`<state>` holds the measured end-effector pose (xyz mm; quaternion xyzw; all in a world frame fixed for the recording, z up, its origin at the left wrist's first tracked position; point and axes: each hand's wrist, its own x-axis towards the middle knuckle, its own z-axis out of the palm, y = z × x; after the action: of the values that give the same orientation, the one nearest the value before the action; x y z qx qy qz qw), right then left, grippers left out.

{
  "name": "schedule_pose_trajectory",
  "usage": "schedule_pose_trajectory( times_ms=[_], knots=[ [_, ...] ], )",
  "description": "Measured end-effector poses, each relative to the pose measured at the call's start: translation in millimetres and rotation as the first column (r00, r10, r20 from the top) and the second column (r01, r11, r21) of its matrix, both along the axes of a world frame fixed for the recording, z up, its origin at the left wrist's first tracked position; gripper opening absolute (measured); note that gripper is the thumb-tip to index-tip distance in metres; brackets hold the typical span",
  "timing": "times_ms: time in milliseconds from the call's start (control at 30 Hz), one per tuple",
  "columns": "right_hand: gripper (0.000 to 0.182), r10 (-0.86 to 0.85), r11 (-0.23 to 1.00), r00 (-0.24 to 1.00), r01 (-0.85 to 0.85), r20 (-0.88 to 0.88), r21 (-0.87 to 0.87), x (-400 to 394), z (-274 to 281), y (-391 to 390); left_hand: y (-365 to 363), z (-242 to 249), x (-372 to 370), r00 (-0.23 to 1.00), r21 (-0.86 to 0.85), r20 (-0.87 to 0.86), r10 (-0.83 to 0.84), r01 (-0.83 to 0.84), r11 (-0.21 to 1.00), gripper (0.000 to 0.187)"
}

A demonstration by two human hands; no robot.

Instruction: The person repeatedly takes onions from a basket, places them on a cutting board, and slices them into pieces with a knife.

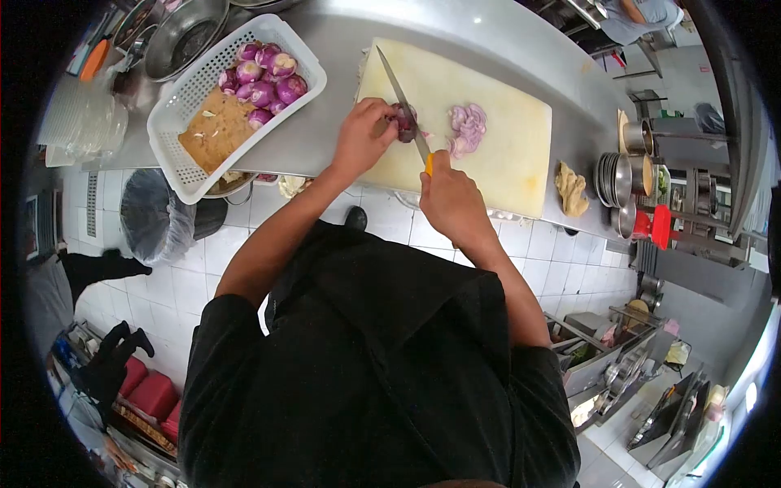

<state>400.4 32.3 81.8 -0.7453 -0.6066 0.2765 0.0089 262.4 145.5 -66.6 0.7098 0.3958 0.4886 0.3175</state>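
My right hand (447,192) is wrapped round the yellow handle of a long knife (394,80). Its blade points away from me over the pale cutting board (512,122). My left hand (365,134) holds a dark red onion piece (404,130) on the board, with the fingertips close to the blade's left side. Right of the knife lies a pile of sliced purple onion (467,130). Several peeled purple onions (262,77) are in a white perforated basket (185,189) at the left.
Metal bowls (187,37) and stacked clear containers (81,118) stand left of the basket. A crumpled cloth (571,189) lies right of the board, near metal pots (614,179). Below the counter is a lined bin (150,213). Other people are at the lower left and upper right.
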Motion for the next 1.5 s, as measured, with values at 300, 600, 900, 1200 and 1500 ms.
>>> schedule_pose_trajectory(
  times_ms=[300, 600, 900, 1200, 1500],
  knots=[
    [0.031, 0.016, 0.995, 0.996, -0.008, -0.084, 0.096, 14.3, -77.8, 28.2, -3.3, 7.4, -2.1, 1.000, -0.042, 0.009, -0.012, 0.012, 0.999, 0.024],
    [0.031, -0.057, 0.951, 0.967, 0.129, -0.250, 0.282, 34.2, -41.1, 15.6, 16.3, 10.7, 2.5, 0.991, -0.055, -0.113, -0.077, 0.071, 0.996, 0.040],
    [0.027, -0.332, 0.892, 0.778, 0.443, -0.533, 0.090, 68.1, -27.7, -21.2, -29.1, 42.1, 11.3, 0.877, 0.189, -0.445, -0.180, 0.288, 0.939, 0.048],
    [0.016, -0.398, 0.846, 0.649, 0.533, -0.648, 0.015, 64.8, -39.0, -47.5, -56.4, 9.7, 6.1, 0.903, 0.000, -0.353, -0.244, 0.261, 0.965, 0.017],
    [0.015, -0.388, 0.866, 0.628, 0.500, -0.675, -0.032, 50.1, -55.9, -49.9, -134.9, -13.6, -211.8, 0.925, -0.401, -0.325, 0.196, -0.322, 0.858, 0.022]
  ],
)
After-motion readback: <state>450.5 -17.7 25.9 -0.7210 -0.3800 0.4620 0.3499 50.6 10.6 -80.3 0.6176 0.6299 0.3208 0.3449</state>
